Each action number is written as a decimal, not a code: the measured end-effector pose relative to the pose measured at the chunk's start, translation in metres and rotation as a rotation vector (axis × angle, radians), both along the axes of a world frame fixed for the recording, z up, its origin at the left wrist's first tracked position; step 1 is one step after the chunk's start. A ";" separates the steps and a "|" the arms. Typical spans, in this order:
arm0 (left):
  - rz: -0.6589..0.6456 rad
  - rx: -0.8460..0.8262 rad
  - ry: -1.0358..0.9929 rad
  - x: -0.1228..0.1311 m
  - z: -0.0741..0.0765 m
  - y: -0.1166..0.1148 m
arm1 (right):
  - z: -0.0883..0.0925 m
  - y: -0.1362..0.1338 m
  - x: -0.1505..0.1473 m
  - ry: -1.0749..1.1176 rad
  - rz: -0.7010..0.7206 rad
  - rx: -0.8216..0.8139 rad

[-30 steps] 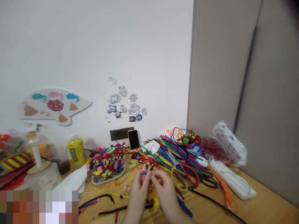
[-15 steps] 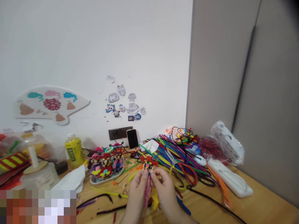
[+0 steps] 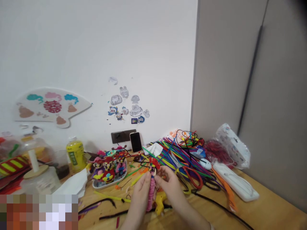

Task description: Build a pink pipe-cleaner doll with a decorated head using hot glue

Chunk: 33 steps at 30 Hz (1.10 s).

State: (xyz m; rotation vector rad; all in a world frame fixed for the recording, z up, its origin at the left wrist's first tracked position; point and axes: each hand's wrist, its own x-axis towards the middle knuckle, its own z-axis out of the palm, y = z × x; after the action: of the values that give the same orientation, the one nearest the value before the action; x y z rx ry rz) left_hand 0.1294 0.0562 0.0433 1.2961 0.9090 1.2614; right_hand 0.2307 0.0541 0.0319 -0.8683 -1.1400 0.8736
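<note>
Between my hands stands a small pipe-cleaner doll (image 3: 151,195) with a pink ribbed body and a red headdress above a light face. My left hand (image 3: 142,188) is closed round its left side, the thumb pressed near the neck. My right hand (image 3: 166,181) pinches the doll's other side just below the head; its fingertips are partly hidden behind the doll. A yellow hot-glue gun (image 3: 159,202) lies on the table under my right wrist, partly covered.
Finished dolls (image 3: 109,169) stand in a white tray (image 3: 99,186) at the left. Behind my right hand lie a heap of coloured pipe cleaners (image 3: 165,156) and red-handled scissors (image 3: 194,179). A phone (image 3: 136,142) leans on the wall; a yellow bottle (image 3: 76,155) stands further left.
The doll has turned sideways and its head now tilts a little to the right. My right hand has shifted slightly, uncovering more of the yellow glue gun.
</note>
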 end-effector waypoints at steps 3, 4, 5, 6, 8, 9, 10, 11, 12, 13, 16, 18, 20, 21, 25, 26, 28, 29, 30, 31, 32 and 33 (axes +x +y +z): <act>0.031 0.030 0.064 -0.003 0.005 -0.001 | -0.002 0.003 0.006 -0.049 0.034 -0.009; 0.044 0.043 0.084 -0.004 0.006 -0.001 | -0.003 0.004 0.007 -0.051 0.049 -0.020; 0.057 0.058 0.102 -0.005 0.007 -0.001 | -0.003 0.004 0.008 -0.048 0.065 -0.033; 0.073 0.074 0.118 -0.006 0.008 -0.001 | -0.003 0.004 0.008 -0.044 0.080 -0.043; 0.108 0.101 0.147 -0.007 0.008 0.000 | -0.003 0.003 0.007 -0.045 0.076 -0.049; 0.123 0.109 0.162 -0.007 0.007 0.001 | -0.002 0.002 0.006 -0.051 0.055 -0.047; 0.136 0.114 0.176 -0.007 0.005 0.002 | -0.001 0.002 0.004 -0.057 0.030 -0.046; 0.146 0.117 0.190 -0.007 0.004 0.003 | 0.000 0.001 0.003 -0.061 0.004 -0.049; 0.155 0.120 0.203 -0.007 0.002 0.004 | 0.000 0.000 0.002 -0.063 -0.017 -0.053; 0.163 0.124 0.214 -0.007 0.001 0.004 | 0.000 -0.001 0.000 -0.063 -0.032 -0.057; 0.185 0.138 0.241 -0.007 -0.001 0.006 | -0.001 -0.001 -0.002 -0.067 -0.039 -0.056; 0.192 0.146 0.259 -0.008 -0.002 0.007 | -0.002 0.000 -0.002 -0.072 -0.030 -0.057; 0.194 0.153 0.275 -0.008 -0.002 0.007 | -0.003 0.001 -0.001 -0.076 -0.017 -0.064; 0.195 0.157 0.283 -0.009 -0.003 0.008 | -0.004 0.001 -0.001 -0.075 -0.013 -0.067; 0.196 0.169 0.306 -0.009 -0.003 0.008 | -0.004 0.000 -0.002 -0.058 -0.009 -0.078; 0.200 0.173 0.309 -0.008 -0.002 0.008 | -0.003 -0.001 -0.003 -0.057 -0.011 -0.081; 0.213 0.179 0.314 -0.007 0.000 0.006 | -0.002 -0.002 -0.004 -0.063 -0.015 -0.086; 0.220 0.182 0.317 -0.007 0.000 0.005 | -0.001 -0.003 -0.005 -0.065 -0.018 -0.087; 0.227 0.186 0.321 -0.006 0.001 0.004 | 0.000 -0.004 -0.005 -0.066 -0.021 -0.089; 0.232 0.189 0.326 -0.006 0.002 0.003 | 0.000 -0.004 -0.005 -0.065 -0.024 -0.090; 0.236 0.192 0.332 -0.006 0.002 0.002 | 0.001 -0.005 -0.005 -0.063 -0.024 -0.091; 0.238 0.196 0.339 -0.006 0.003 0.002 | 0.002 -0.005 -0.005 -0.058 -0.026 -0.094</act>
State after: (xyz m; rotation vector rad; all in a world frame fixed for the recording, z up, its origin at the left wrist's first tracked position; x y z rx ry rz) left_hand 0.1236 0.0580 0.0458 1.6266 1.2320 1.3628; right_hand 0.2254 0.0487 0.0338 -0.9886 -1.1424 0.8916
